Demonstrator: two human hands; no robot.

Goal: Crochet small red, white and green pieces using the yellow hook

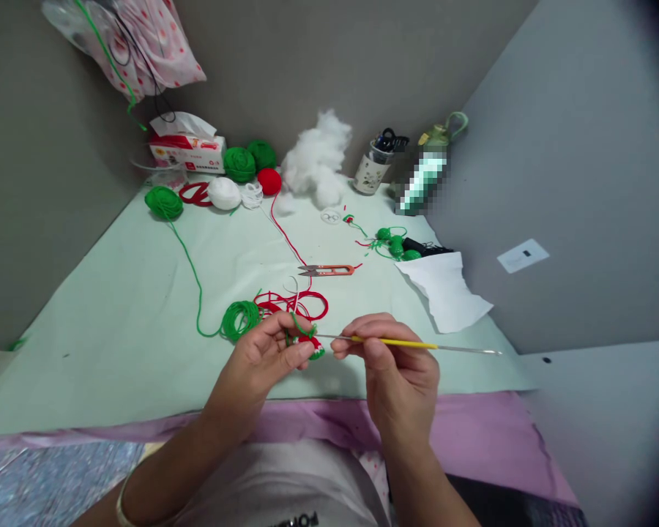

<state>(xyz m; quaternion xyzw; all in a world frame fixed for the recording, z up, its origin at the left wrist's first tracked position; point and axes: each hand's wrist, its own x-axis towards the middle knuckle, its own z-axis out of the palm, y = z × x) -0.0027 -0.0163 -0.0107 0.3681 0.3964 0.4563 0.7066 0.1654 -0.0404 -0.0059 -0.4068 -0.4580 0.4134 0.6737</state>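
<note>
Between its thumb and fingers, my left hand (pixel 272 351) pinches a small crochet piece (pixel 310 347) in red, white and green. Green yarn runs over the left fingers. My right hand (pixel 392 359) is closed on the yellow grip of a double-ended crochet hook (pixel 406 342). One metal end of the hook reaches to the crochet piece, while the other points right. Just behind my left hand lie a coil of green yarn (pixel 240 320) and loops of red yarn (pixel 315 301). Orange thread snips (pixel 329 271) rest beyond them.
Yarn balls, including a white one (pixel 225 193), line the back left by a tissue box (pixel 190 152). White stuffing (pixel 318 157), a pen cup (pixel 372 170) and a bottle (pixel 425 179) stand at the back. Small green pieces (pixel 396 245) and white paper (pixel 444 293) lie right.
</note>
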